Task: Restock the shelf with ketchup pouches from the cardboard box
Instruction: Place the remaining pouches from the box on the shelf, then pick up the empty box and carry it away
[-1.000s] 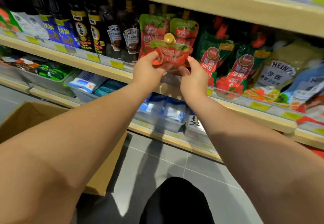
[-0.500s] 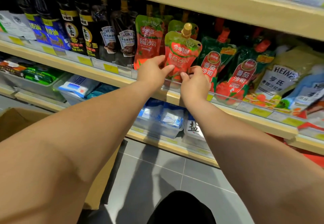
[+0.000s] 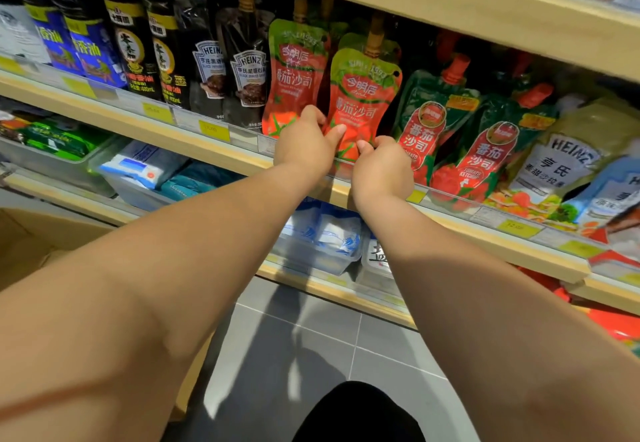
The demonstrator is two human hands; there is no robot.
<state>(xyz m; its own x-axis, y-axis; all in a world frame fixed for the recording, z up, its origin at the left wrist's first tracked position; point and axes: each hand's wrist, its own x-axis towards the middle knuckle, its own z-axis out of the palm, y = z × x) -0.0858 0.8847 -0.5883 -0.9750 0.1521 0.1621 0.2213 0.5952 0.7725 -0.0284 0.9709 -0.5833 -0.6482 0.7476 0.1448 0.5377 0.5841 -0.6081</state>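
Low at the left edge, well behind and below both hands, the cardboard box [image 3: 41,244] waits on the floor. Just left of the left hand [image 3: 304,145] stands a matching pouch [image 3: 294,74], upright. That hand's thumb and curled fingers [image 3: 334,131] pinch the lower left of the ketchup pouch [image 3: 363,95]; the right hand [image 3: 382,168] pinches its lower right corner, though its fingertips are tucked behind the film, so how firmly is hard to say. The pouch rises straight up from the fingers, cap on top, base at the shelf [image 3: 194,145] lip. Both hands sit equally close. Letting go likely depends on it standing alone.
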